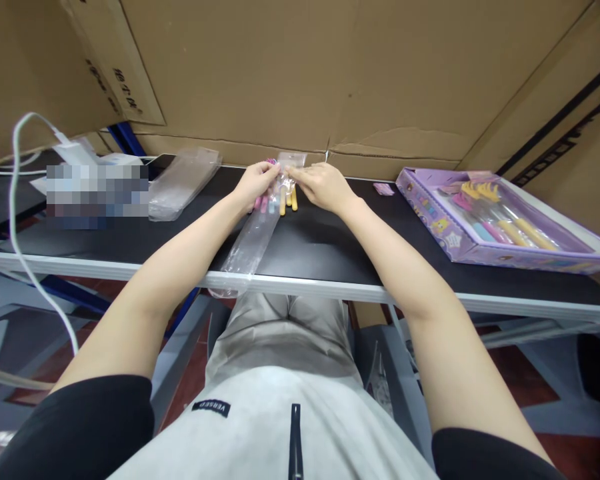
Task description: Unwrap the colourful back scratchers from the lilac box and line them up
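My left hand (259, 185) is closed, thumb and fingers pinching the top of a clear plastic bag (257, 243) over the black tabletop. The bag's long lower end trails toward me and hangs past the table's front edge. From the right, my right hand (325, 185) meets it, fingertips pressed on the crinkled plastic. Below and between the hands, several stick-like handles show: yellow handles (294, 200), a light blue one (272, 204) and pink ones (261, 203). Fingers and shiny plastic hide their upper ends, so I cannot tell whether they lie inside the bag.
At right stands a purple printed box (440, 233) holding wrapped sticks with yellow and pink claw-shaped tops (480, 191). A small pink packet (383, 189) lies beside it. Flat clear bags (185, 183) and a white cable (14, 200) are at left. Cardboard walls (290, 73) enclose the back.
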`<state>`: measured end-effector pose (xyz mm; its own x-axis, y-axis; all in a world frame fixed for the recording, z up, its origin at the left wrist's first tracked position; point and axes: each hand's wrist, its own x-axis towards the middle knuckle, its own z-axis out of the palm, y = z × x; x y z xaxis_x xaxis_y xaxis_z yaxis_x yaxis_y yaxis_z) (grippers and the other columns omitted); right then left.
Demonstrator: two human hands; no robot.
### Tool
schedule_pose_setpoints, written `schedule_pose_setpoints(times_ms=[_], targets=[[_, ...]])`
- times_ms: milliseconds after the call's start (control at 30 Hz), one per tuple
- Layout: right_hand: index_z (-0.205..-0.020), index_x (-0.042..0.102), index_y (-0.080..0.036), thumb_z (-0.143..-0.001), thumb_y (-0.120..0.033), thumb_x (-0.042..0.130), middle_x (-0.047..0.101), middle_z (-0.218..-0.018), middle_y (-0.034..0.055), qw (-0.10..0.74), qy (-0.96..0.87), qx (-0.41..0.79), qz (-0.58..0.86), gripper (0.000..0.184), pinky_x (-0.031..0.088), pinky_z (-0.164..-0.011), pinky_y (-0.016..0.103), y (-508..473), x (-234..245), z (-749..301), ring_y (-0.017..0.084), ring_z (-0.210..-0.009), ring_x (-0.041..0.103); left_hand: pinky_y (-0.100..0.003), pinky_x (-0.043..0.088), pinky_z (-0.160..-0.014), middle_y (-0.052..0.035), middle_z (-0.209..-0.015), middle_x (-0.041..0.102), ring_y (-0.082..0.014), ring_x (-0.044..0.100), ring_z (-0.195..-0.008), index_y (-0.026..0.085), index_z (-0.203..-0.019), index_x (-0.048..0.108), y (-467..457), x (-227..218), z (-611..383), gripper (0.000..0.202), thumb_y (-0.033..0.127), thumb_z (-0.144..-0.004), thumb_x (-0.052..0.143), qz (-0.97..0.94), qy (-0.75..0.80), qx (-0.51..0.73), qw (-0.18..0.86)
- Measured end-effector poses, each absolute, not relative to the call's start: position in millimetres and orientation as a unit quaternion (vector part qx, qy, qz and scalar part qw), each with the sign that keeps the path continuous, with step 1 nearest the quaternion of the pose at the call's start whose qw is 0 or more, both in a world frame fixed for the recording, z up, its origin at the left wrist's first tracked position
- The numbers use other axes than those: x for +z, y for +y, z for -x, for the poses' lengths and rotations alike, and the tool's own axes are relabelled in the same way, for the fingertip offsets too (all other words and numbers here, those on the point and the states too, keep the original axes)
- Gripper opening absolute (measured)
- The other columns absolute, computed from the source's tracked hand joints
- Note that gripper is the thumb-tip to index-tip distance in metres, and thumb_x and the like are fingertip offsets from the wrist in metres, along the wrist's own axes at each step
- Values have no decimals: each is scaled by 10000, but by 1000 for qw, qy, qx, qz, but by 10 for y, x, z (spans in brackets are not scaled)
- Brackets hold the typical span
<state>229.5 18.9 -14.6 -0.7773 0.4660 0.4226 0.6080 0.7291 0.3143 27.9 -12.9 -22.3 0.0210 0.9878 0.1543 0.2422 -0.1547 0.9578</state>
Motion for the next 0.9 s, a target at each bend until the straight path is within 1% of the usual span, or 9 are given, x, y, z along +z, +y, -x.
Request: schedule_pose_setpoints(times_ms=[100, 167, 233, 300, 367, 500, 600, 767, 900], targets=[[-1643, 459, -169, -1078, -201, 346, 732, -1357, 142, 179, -895, -221, 344, 578, 469, -1029, 387, 142, -76, -2330, 234, -1235, 677, -227, 493, -542, -10, -802, 660, -146, 664, -547, 213, -1059, 535, -83, -263, -269, 296, 502, -1062, 595, -617, 515, 489, 339], [-1639, 465, -155, -1082, -214, 307, 699, -1417, 150, 164, -869, -214, 416, 583, 460, -1057, 393, 70, 1, -2351, 249, -1286, 651, -321, 585, -787, -70, -1026, 702, -251, 769, -878, 217, -1208, 553, -85, -282, -256, 487, 566, -940, 760, -663, 497, 503, 248], [-1645, 453, -141, -1080, -219, 267, 656, -1479, 156, 151, -840, -206, 479, 600, 453, -1077, 406, 2, 77, -2376, 270, -1314, 632, -431, 539, -1019, -130, -1224, 689, -371, 706, -1189, 216, -1330, 554, -109, -293, -248, 730, 582, -796, 890, -717, 474, 488, 150], [-1654, 437, -130, -1074, -224, 251, 621, -1522, 159, 155, -817, -201, 518, 616, 455, -1084, 431, -36, 132, -2407, 295, -1310, 631, -516, 444, -1148, -172, -1361, 652, -433, 591, -1358, 214, -1419, 539, -134, -306, -255, 874, 585, -728, 926, -762, 450, 456, 93], [-1654, 435, -123, -1070, -232, 248, 605, -1539, 161, 168, -799, -198, 542, 622, 461, -1085, 451, -45, 163, -2442, 312, -1292, 638, -552, 381, -1204, -185, -1437, 618, -436, 524, -1425, 215, -1478, 515, -139, -333, -273, 884, 572, -761, 890, -794, 423, 430, 76], [-1671, 407, -148, -1081, -250, 217, 578, -1565, 165, 172, -774, -193, 579, 628, 486, -1075, 464, -26, 175, -2494, 331, -1267, 648, -570, 331, -1255, -169, -1471, 588, -386, 502, -1438, 214, -1526, 481, -85, -421, -300, 693, 411, -903, 712, -820, 395, 409, 61], [-1710, 312, -148, -1095, -286, 213, 461, -1655, 194, 153, -760, -199, 600, 638, 503, -1062, 475, 22, 122, -2538, 355, -1261, 650, -596, 347, -1241, -162, -1445, 585, -390, 519, -1421, 227, -1545, 474, -19, -456, -260, 650, 326, -920, 624, -813, 419, 401, 51], [-1732, 199, -82, -1066, -280, 315, 257, -1742, 242, 134, -755, -172, 618, 704, 510, -1062, 525, 195, -133, -2669, 391, -1303, 621, -642, 303, -1232, -192, -1494, 530, -485, 386, -1508, 240, -1541, 513, 111, -274, 64, 696, 470, -900, 654, -752, 492, 437, 3], [-1708, 282, -77, -1062, -283, 357, 228, -1753, 222, 71, -761, -127, 632, 683, 463, -1129, 566, 281, -323, -2709, 400, -1445, 515, -676, 202, -1236, -159, -1597, 433, -496, 239, -1562, 261, -1551, 502, 144, 26, 520, 784, 610, -871, 677, -675, 578, 458, -6]])
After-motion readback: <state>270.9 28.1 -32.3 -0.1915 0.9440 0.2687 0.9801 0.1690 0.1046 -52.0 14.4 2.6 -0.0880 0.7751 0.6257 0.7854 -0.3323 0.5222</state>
